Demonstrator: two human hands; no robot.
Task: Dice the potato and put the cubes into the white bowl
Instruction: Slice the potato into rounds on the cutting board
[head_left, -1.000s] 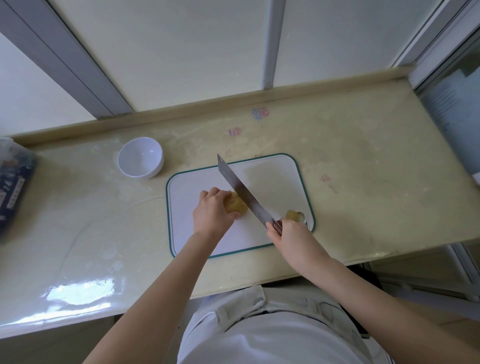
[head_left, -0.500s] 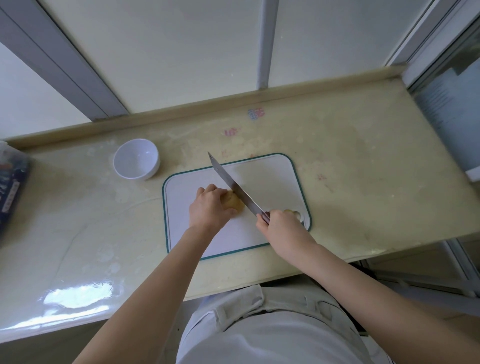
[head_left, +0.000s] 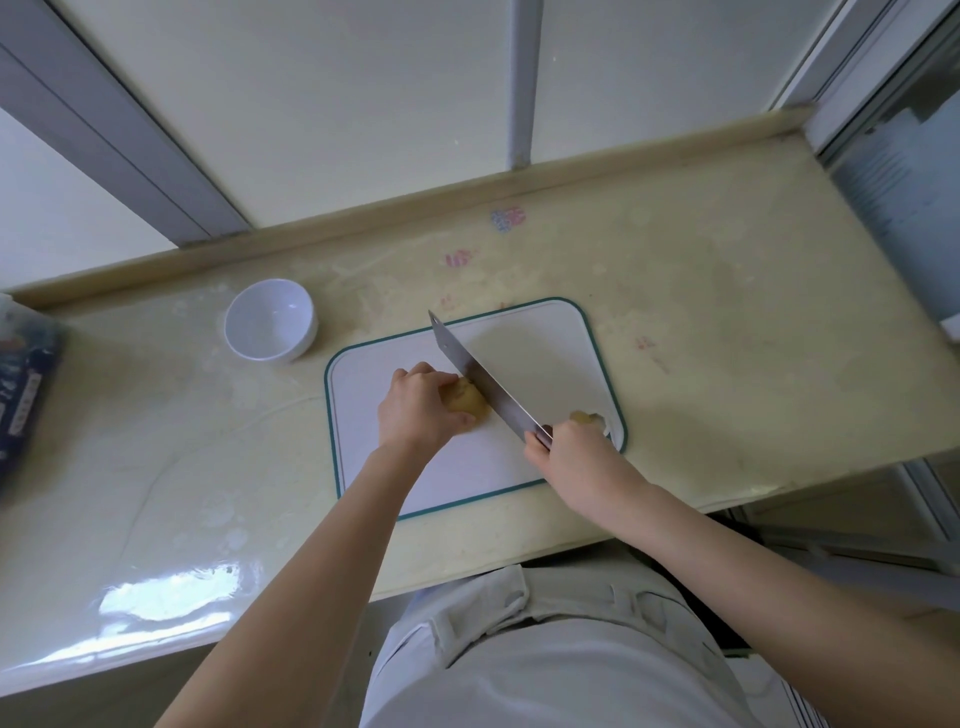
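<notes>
A yellow potato (head_left: 468, 401) lies on the white cutting board (head_left: 540, 353) with a teal rim. My left hand (head_left: 415, 410) holds the potato from its left side, fingers curled over it. My right hand (head_left: 576, 457) grips the handle of a broad knife (head_left: 483, 382), whose blade runs diagonally up-left and touches the potato's right side. A smaller potato piece (head_left: 584, 417) sits by the board's right edge, partly hidden behind my right hand. The empty white bowl (head_left: 270, 319) stands on the counter left of the board's far corner.
The beige counter (head_left: 727, 338) ends at a raised back ledge below a window. A dark blue package (head_left: 23, 395) lies at the far left edge. The counter's front edge runs close to my body, with a drop at the right end.
The knife blade has slid slightly along the potato while both hands stay in place. The view has shifted a little.
</notes>
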